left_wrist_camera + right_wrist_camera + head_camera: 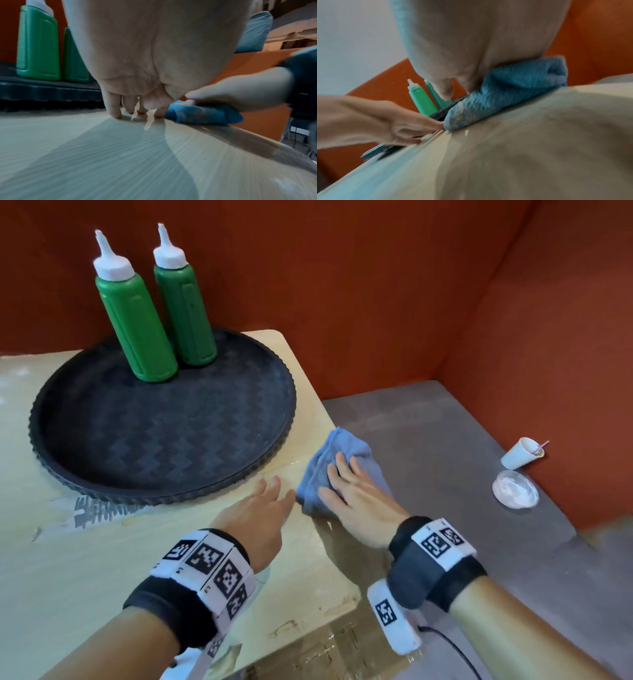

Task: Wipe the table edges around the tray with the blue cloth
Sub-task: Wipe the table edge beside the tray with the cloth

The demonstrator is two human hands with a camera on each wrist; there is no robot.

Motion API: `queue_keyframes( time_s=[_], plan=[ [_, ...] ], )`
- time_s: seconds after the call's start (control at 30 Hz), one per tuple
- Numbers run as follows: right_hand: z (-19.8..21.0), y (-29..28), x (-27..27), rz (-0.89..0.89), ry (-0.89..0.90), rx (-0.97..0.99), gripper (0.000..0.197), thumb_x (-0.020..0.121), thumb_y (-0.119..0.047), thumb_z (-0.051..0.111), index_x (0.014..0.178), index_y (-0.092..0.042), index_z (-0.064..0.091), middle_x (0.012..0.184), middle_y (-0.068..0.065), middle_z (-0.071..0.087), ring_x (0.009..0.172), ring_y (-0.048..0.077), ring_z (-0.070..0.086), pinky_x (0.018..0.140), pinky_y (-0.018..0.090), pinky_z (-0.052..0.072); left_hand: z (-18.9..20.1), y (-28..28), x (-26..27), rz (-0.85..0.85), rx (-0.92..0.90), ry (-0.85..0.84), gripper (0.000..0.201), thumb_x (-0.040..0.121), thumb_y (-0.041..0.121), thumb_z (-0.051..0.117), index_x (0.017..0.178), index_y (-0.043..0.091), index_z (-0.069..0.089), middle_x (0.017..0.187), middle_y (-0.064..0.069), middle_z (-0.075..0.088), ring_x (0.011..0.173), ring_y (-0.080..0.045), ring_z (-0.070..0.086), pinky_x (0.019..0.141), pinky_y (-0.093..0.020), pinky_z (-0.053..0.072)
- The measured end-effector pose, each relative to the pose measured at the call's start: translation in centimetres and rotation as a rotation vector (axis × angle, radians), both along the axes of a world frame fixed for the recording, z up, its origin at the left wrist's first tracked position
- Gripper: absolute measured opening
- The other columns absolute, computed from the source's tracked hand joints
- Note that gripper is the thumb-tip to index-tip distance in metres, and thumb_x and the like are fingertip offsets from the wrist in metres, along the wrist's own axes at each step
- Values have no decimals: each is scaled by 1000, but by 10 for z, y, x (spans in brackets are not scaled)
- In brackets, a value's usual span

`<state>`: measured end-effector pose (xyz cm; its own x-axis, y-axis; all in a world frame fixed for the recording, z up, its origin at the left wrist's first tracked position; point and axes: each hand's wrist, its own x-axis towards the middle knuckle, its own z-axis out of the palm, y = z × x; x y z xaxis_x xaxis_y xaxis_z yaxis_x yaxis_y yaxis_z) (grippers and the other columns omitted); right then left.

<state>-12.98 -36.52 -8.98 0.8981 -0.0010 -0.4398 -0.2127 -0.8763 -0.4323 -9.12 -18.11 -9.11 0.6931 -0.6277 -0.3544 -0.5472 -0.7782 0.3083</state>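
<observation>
A folded blue cloth [334, 463] lies on the right edge of the pale wooden table [102, 559], partly overhanging it. My right hand [352, 491] presses flat on the cloth with straight fingers; the cloth [505, 93] shows bunched under the palm in the right wrist view. My left hand [260, 508] rests on the table just left of the cloth, fingers straight, fingertips [116, 113] touching the wood beside the cloth [202, 113]. The round black tray [161, 453] sits behind the left hand and holds two green squeeze bottles [137, 316].
Red walls close in behind and to the right. Below the table's right edge is grey floor [445, 440] with a tipped white cup [520, 453] and a small white bowl [515, 489]. Scuffed paint marks show on the table at the tray's front rim.
</observation>
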Motion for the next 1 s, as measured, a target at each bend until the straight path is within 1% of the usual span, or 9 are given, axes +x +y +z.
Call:
queue_keyframes(
  time_s=[0.07,0.17,0.37,0.5,0.57,0.63,0.7,0.87,1.0],
  plan=[
    [-4,1,-22,42,-10,11,63,100,-46,22,152,-15,4,159,-5,-13,145,9,-20,114,23,-8,0,4,2,7,1,30,71,87,-6,27,150,24,11,160,1,-2,148,-19,-1,116,-36,25],
    [-6,-9,-48,85,10,-11,64,99,-49,22,152,-21,-1,157,-13,-19,141,2,-24,112,19,-10,0,6,1,7,0,42,73,88,-6,28,151,24,6,160,3,-9,148,-18,-5,116,-34,24],
    [-10,-10,22,31,33,-22,62,101,-44,17,152,-14,-4,158,-3,-21,144,11,-23,114,27,-9,0,5,2,-1,20,32,74,88,-6,26,150,26,3,160,3,-10,148,-17,-5,115,-35,25],
    [-5,-10,-25,119,51,-6,60,101,-43,18,152,-19,-2,157,-8,-21,142,4,-25,114,22,-11,2,6,3,-7,43,44,73,88,-6,27,150,26,7,160,2,-8,148,-18,-1,115,-35,28],
    [-1,-13,-40,102,67,5,59,101,-43,19,152,-22,-2,156,-12,-22,141,1,-25,112,19,-11,5,2,7,-4,66,39,69,88,-4,29,149,25,14,160,-2,-1,147,-23,12,112,-38,32],
    [1,-12,-24,65,43,-8,58,102,-42,18,152,-18,0,158,-7,-19,142,4,-23,110,19,-9,8,-4,12,-2,73,-4,58,88,0,31,142,22,30,154,-5,18,139,-25,30,108,-39,37],
    [0,-7,-7,28,29,-21,59,102,-40,17,152,-14,1,159,-3,-17,144,8,-20,109,21,-7,8,-9,16,0,51,-50,51,88,1,34,136,18,38,144,-4,31,133,-21,34,106,-35,37],
    [-5,-8,-25,44,48,23,57,102,-40,19,152,-16,5,160,-5,-14,144,6,-20,115,23,-7,-3,-8,15,-3,41,-74,59,91,4,36,146,19,19,156,-4,11,145,-22,15,113,-37,30],
    [-3,-6,-2,-2,-2,16,57,102,-39,19,152,-16,5,160,-4,-14,145,10,-18,114,25,-5,0,-9,17,-20,42,-105,58,91,4,37,145,21,23,157,-3,14,144,-21,20,111,-35,32]
  ],
)
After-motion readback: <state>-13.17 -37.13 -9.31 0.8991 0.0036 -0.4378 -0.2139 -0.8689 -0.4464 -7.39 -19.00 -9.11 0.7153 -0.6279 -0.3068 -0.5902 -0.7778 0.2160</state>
